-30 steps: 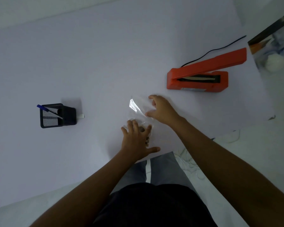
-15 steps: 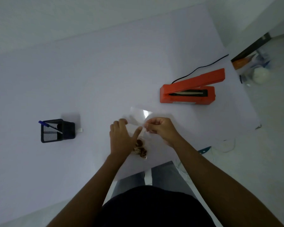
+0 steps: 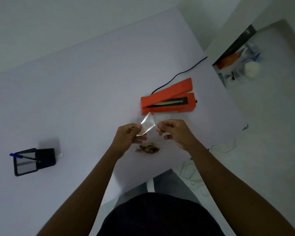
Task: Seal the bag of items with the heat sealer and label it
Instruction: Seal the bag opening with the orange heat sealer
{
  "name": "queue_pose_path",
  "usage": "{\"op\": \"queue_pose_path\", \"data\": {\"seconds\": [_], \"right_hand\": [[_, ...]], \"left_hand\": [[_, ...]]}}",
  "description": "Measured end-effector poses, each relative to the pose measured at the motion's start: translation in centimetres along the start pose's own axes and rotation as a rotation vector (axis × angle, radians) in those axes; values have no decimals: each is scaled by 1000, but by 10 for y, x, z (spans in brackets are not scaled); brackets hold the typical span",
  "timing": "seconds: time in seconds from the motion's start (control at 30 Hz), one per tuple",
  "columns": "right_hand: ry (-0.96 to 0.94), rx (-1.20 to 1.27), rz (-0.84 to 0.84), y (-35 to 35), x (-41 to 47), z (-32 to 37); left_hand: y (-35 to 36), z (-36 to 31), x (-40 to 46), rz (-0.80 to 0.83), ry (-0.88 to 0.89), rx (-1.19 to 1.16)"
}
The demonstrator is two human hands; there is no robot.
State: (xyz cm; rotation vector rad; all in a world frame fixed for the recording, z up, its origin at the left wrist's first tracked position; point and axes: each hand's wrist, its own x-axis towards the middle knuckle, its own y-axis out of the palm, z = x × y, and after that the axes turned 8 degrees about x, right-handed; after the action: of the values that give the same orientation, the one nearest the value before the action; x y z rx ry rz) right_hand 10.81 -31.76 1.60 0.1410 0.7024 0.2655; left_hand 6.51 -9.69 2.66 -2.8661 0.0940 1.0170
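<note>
Head view, near to far. Small brown items [image 3: 148, 148] sit at the bottom of a clear bag [image 3: 147, 126], just above the white bench [image 3: 75, 99]. The left hand [image 3: 129, 136] and right hand [image 3: 174, 132] each pinch one side of the bag's upper part, holding it between them. Just beyond stands the orange heat sealer [image 3: 168, 101], lid raised. A black mesh pen holder [image 3: 33, 161] lies far left.

The bag [image 3: 147, 124] is clear, glossy plastic film catching a bright sheen, just in front of the heat sealer [image 3: 168, 99], whose orange casing looks like smooth matt plastic. Far left of the sealer, the black pen holder [image 3: 33, 161] shows fine mesh sides, and the table [image 3: 75, 99] is smooth, matt white.
</note>
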Motion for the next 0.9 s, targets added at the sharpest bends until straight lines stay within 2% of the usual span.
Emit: {"op": "queue_pose_path", "data": {"seconds": [0.2, 0.37, 0.6, 0.9], "right_hand": [[-67, 41, -84, -44, 1, 5], [-95, 34, -162, -63, 17, 11], [-100, 10, -188, -66, 37, 11], [-113, 126, -262, -58, 47, 5]], "left_hand": [[42, -21, 19, 41, -23, 10], [60, -31, 39, -31, -43, -13], [67, -34, 53, -101, -18, -21], [70, -29, 55, -190, -73, -78]]}}
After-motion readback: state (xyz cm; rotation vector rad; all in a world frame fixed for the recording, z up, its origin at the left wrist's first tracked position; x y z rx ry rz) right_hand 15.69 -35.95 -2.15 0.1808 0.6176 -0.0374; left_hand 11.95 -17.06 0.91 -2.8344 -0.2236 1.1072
